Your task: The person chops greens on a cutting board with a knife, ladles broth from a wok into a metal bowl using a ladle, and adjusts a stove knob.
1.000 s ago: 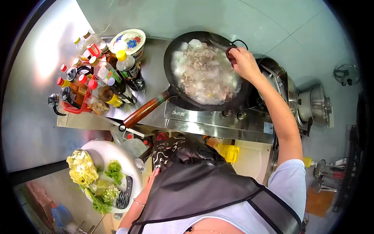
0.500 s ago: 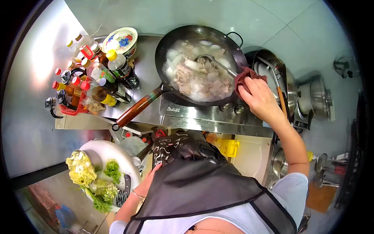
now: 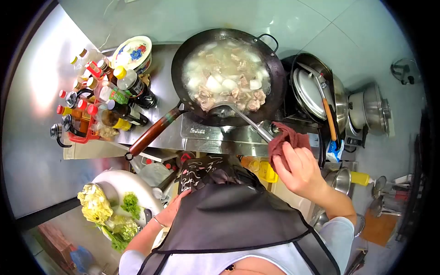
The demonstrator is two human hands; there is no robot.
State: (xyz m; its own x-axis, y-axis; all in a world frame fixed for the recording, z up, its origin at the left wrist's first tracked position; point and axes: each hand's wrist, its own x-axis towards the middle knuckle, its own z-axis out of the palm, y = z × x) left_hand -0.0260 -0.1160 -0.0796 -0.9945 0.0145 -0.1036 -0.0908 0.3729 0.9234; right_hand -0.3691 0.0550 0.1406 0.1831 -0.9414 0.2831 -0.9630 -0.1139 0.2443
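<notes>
My right hand [image 3: 300, 172] is closed round a dark red cloth [image 3: 288, 140], which wraps the handle end of a metal ladle [image 3: 250, 121]. The ladle's bowl rests at the near side of a black wok [image 3: 279, 87], in cloudy liquid with meat pieces [image 3: 247, 98] and white chunks. The wok's wooden handle [image 3: 153, 135] points toward the lower left and nothing holds it. My left hand [image 3: 172, 208] lies low beside the dark apron [image 3: 229, 215], its fingers partly hidden at the apron's edge.
Sauce bottles [image 3: 133, 87] crowd a red basket at the left, beside a lidded floral bowl [image 3: 133, 55]. A round white board [image 3: 137, 185] at lower left bears greens and a knife. Right of the wok stand a pan with a lid [image 3: 309, 91] and steel pots [image 3: 366, 110].
My right hand has moved from the wok's far right rim down toward me, drawing the ladle to the near side. The wok appears farther left, and the meat and white chunks have shifted.
</notes>
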